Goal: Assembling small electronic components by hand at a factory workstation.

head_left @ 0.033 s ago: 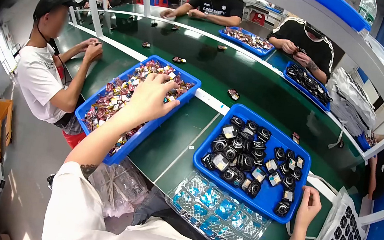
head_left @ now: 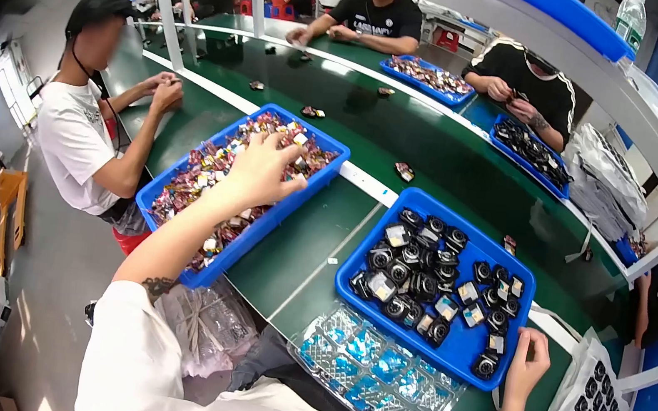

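Blue tray (head_left: 457,342) of black parts (head_left: 424,286): left hand (head_left: 260,174) left of it, fingers spread over pinkish pieces (head_left: 197,174); right hand (head_left: 526,369) just right, fingers bunched, grip unclear.

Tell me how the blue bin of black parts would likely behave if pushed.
The blue bin would probably stay stiff, since its walls look thick and straight-edged. It seems unlikely to tip, being wide, shallow and set on the green table. The black parts may slide, as they lie loose with bare floor between some.

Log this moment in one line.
left hand: over small colourful pieces | right hand: beside blue tray | black parts: in that tray | contact: unclear
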